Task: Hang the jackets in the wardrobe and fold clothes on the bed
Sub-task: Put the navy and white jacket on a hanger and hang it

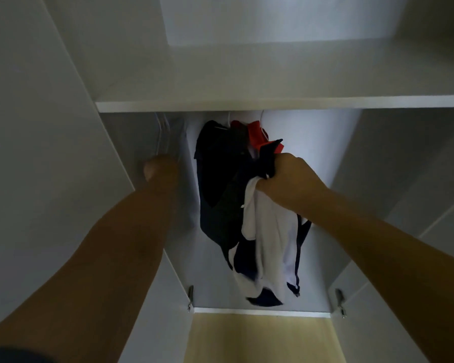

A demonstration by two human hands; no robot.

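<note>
At about nine o'clock the left hand is seen blurred against the left inner wall of the wardrobe. It is reached up along pale hangers, which are faint and hard to make out. Whether its fingers are curled round a hanger or only laid on it cannot be told, since they are hidden behind the back of the hand. The left forearm is stretched from seven o'clock up towards the centre, and a dark sleeve edge is cut off at the bottom left corner.

Just past centre a dark navy jacket is seen hanging under the shelf. The rail is hidden by the shelf edge, and only the thin hooks of two white hangers are visible at twelve o'clock above it. A red garment is partly covered by the navy one, so its shape cannot be made out.

At about three o'clock of the navy jacket the right hand is clenched round a bunch of dark collar fabric belonging to a white and navy jacket, which is hung down from the fist towards six o'clock. The knuckles are turned towards the wardrobe's back wall, and the right forearm is extended from the lower right edge. Door hinges are seen at both lower sides, and a yellowish floor at six o'clock.
</note>
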